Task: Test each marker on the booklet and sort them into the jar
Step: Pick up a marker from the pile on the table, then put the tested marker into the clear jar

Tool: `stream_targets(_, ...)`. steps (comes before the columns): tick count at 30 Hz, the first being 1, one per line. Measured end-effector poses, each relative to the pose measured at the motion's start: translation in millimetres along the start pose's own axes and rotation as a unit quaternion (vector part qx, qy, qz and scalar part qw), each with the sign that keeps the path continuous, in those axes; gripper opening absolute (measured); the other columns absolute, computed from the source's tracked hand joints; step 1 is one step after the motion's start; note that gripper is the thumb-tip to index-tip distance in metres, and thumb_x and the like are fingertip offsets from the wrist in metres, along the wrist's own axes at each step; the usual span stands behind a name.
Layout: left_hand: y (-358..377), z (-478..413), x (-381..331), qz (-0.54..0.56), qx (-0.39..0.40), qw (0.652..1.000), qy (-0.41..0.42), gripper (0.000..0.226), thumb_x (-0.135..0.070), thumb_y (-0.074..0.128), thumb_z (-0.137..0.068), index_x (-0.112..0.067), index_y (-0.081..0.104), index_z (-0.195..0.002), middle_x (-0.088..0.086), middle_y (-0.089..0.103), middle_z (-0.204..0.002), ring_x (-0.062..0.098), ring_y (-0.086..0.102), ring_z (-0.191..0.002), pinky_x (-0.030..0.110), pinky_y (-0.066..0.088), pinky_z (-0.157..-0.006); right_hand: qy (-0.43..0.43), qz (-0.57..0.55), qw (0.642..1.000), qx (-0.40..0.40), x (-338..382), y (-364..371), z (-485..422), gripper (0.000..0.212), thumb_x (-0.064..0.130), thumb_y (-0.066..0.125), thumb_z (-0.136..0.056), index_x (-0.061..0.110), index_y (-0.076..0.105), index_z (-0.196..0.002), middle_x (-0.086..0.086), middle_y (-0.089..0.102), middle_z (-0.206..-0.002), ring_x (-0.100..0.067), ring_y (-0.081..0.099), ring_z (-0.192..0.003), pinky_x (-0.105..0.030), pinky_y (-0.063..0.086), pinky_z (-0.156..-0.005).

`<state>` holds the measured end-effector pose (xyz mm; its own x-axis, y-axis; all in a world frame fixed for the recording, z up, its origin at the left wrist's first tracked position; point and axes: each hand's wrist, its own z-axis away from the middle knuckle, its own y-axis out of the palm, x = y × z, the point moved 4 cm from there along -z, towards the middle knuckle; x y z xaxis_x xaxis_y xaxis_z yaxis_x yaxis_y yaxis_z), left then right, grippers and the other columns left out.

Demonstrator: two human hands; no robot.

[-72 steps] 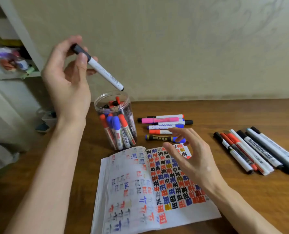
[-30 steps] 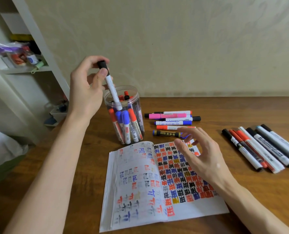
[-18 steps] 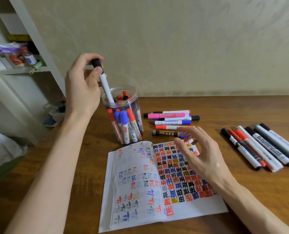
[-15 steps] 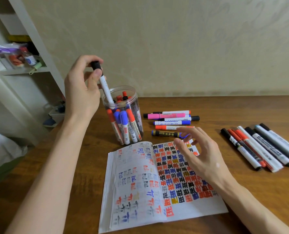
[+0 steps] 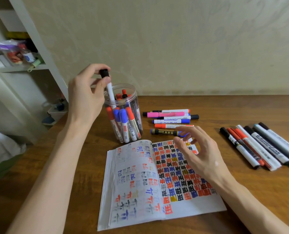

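Note:
My left hand [image 5: 84, 98] pinches the black cap end of a white marker [image 5: 110, 93] that stands almost upright, its lower half inside the clear plastic jar [image 5: 133, 98]. The jar holds several red, blue and black markers. In front of it the open booklet [image 5: 140, 183] lies flat, covered with coloured test marks. My right hand [image 5: 201, 157] hovers over the booklet's right page, fingers spread and holding nothing. A small pile of markers [image 5: 170, 120] lies just right of the jar, near my right fingertips.
A row of several black, red and grey markers [image 5: 261, 147] lies at the right of the wooden table [image 5: 224, 105]. A white shelf unit [image 5: 22, 68] with small items stands at the left. The wall runs close behind the table.
My left hand brought the marker from tilted above the jar to upright, then lowered its tip into the jar. My right hand has stayed over the booklet.

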<state>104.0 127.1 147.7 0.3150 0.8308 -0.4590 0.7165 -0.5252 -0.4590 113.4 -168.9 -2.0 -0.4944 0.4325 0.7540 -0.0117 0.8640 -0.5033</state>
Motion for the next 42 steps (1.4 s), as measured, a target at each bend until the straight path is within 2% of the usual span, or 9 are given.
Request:
stream_targets(4,0.1,5.8,-3.9,-0.003,0.001,1.000,0.019,0.026,-0.014,0.066,-0.100,-0.014,0.067,-0.125,0.002,0.072,-0.121,0.012,0.072,-0.107,0.024,0.059,-0.088,0.002,0.001,1.000,0.000,-0.6,0.4,0.3,0.049,0.066,0.054,-0.095,0.033,0.066,-0.129,0.013,0.065,-0.116,0.005,0.061,-0.104,-0.017,0.047,-0.078)
stream_targets(13,5.6,4.5,-8.3,0.026,0.062,0.998,0.017,0.029,-0.009,0.068,-0.098,-0.017,0.066,-0.125,-0.003,0.069,-0.120,0.006,0.073,-0.099,0.011,0.055,-0.083,0.007,0.002,1.000,0.000,-1.3,-0.6,0.1,0.049,0.065,0.055,-0.094,0.032,0.066,-0.129,0.012,0.066,-0.115,0.005,0.061,-0.103,-0.017,0.046,-0.079)
stream_targets(19,6.6,7.6,22.6,-0.018,0.024,0.999,-0.028,0.026,-0.010,0.066,-0.099,-0.017,0.063,-0.124,0.005,0.071,-0.121,0.018,0.072,-0.107,0.035,0.062,-0.090,0.007,0.003,1.000,-0.002,-0.4,-3.6,0.9,0.045,0.060,0.056,-0.094,0.032,0.067,-0.128,0.015,0.065,-0.113,0.006,0.060,-0.102,-0.016,0.045,-0.078)
stream_targets(23,14.7,17.2,22.6,-0.072,0.062,0.995,0.025,0.021,-0.016,0.057,-0.105,-0.013,0.067,-0.122,0.002,0.072,-0.117,0.011,0.065,-0.110,0.010,0.047,-0.084,0.002,0.003,1.000,-0.005,0.9,-4.0,0.8,0.043,0.058,0.057,-0.095,0.032,0.067,-0.127,0.017,0.064,-0.114,0.006,0.060,-0.104,-0.016,0.046,-0.079)
stream_targets(28,15.5,25.9,35.5,-0.082,0.057,0.994,0.034,0.039,-0.029,0.040,-0.111,-0.008,0.069,-0.126,0.008,0.069,-0.120,0.021,0.061,-0.116,0.016,0.045,-0.093,0.005,0.006,1.000,0.001,-0.2,-3.9,1.1,0.046,0.060,0.056,-0.095,0.031,0.067,-0.129,0.017,0.064,-0.115,0.004,0.062,-0.104,-0.019,0.048,-0.082)
stream_targets(30,14.8,32.1,34.9,-0.047,0.042,0.998,0.023,0.037,-0.029,0.044,-0.110,-0.009,0.065,-0.133,0.008,0.066,-0.125,0.016,0.060,-0.119,0.024,0.049,-0.097,0.004,0.009,1.000,0.004,-0.1,-3.5,0.9,0.047,0.061,0.056,-0.095,0.031,0.067,-0.129,0.016,0.065,-0.115,0.003,0.063,-0.104,-0.017,0.048,-0.081)
stream_targets(34,13.6,44.1,31.4,-0.021,0.023,0.998,0.051,0.040,-0.030,0.061,-0.103,-0.006,0.061,-0.134,0.010,0.061,-0.131,0.014,0.055,-0.126,0.018,0.042,-0.104,0.005,0.013,1.000,0.007,2.0,-2.4,1.1,0.048,0.062,0.055,-0.094,0.032,0.067,-0.130,0.016,0.065,-0.115,0.004,0.063,-0.104,-0.011,0.046,-0.076)
stream_targets(39,17.9,47.9,35.3,-0.067,0.049,0.995,0.048,0.061,-0.052,0.067,-0.094,-0.010,0.059,-0.138,0.009,0.058,-0.139,0.019,0.054,-0.131,0.030,0.047,-0.105,0.008,0.009,1.000,0.011,3.2,-1.6,2.0,0.051,0.063,0.055,-0.093,0.031,0.067,-0.130,0.017,0.065,-0.115,0.004,0.062,-0.104,-0.016,0.046,-0.079)
stream_targets(42,19.9,48.2,34.1,-0.102,0.077,0.992,0.016,0.073,-0.067,0.072,-0.076,-0.016,0.066,-0.127,0.008,0.049,-0.143,0.024,0.049,-0.134,0.036,0.047,-0.100,0.010,0.014,1.000,0.009,2.5,-1.9,1.8,0.050,0.062,0.055,-0.093,0.031,0.068,-0.129,0.017,0.065,-0.114,0.005,0.062,-0.104,-0.014,0.045,-0.078)
